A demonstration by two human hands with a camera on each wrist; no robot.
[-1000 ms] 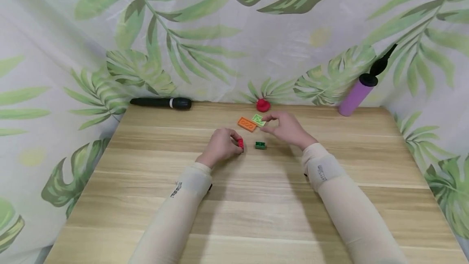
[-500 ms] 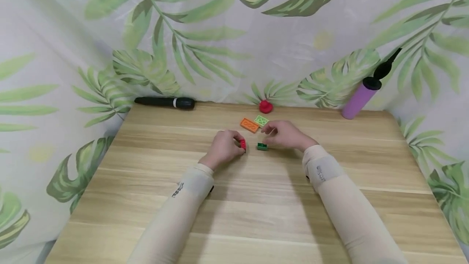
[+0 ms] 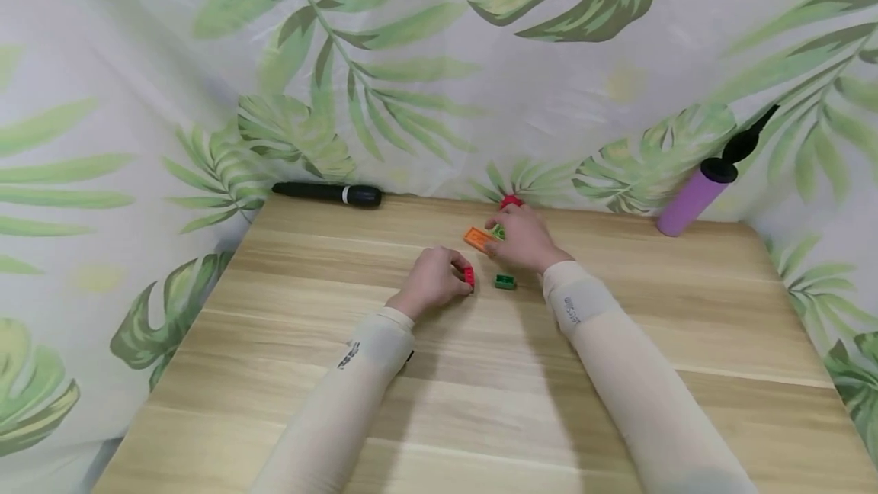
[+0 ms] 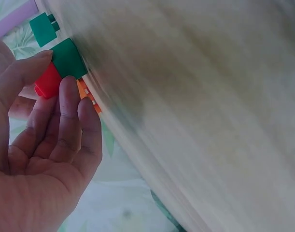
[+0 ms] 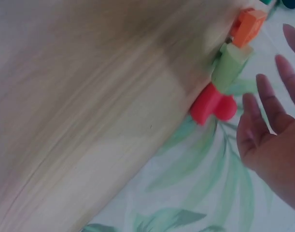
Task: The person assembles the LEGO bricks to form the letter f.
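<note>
My left hand [image 3: 430, 280] pinches a red toy brick [image 3: 469, 278] between thumb and fingers, low over the table. In the left wrist view, a green block [image 4: 70, 58] sits against this red brick [image 4: 49, 81]; the head view hides that block. A separate dark green brick [image 3: 504, 282] lies just right of it. Farther back, my right hand [image 3: 524, 241] reaches over an orange brick [image 3: 476, 238] and a light green brick [image 3: 498, 232], which it partly covers. The right wrist view shows its fingers spread, apart from the light green brick [image 5: 229, 67]; the thumb is out of frame there.
A red rounded object [image 3: 511, 200] stands at the back edge, partly behind my right hand. A black pen-like object [image 3: 329, 194] lies at the back left. A purple cylinder with a black top [image 3: 693, 200] stands at the back right, near the leaf-patterned cloth [image 3: 411, 120].
My right hand has drawn back from the light green brick, then reached forward again over it and the orange brick. My left hand keeps hold of the red brick. The head view has shifted slightly.
</note>
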